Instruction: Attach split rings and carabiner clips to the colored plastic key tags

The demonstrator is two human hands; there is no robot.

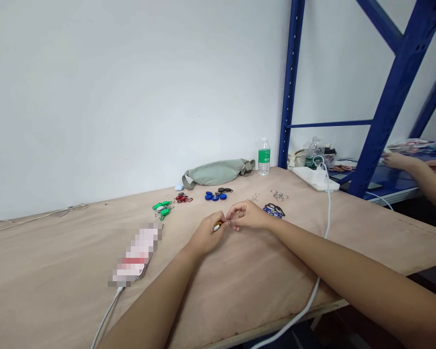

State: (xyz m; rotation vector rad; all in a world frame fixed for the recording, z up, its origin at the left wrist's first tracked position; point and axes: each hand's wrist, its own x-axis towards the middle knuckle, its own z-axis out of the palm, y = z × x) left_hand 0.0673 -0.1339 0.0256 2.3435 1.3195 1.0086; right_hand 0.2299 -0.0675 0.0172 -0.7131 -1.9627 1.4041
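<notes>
My left hand (208, 231) is closed around a small yellow keychain piece (217, 226) with a white face, mostly covered by the fingers. My right hand (247, 215) meets it at the fingertips, pinching a small metal ring (229, 223) between them. Whether the ring is joined to the yellow piece cannot be made out. Beyond the hands lie blue and black round fobs (215, 196). Green keychains with metal clips (163, 209) and red ones (182, 198) are to the left. Near my right wrist are blue and black carabiners (274, 210), with loose metal rings (279, 195) behind.
A blurred-out phone (136, 254) on a white cable lies at left on the wooden table (58, 271). A grey-green waist bag (218, 172) and a water bottle (264, 157) stand by the wall. At right are a power strip (314, 178), blue rack post (385, 97) and another person's arm (417, 167).
</notes>
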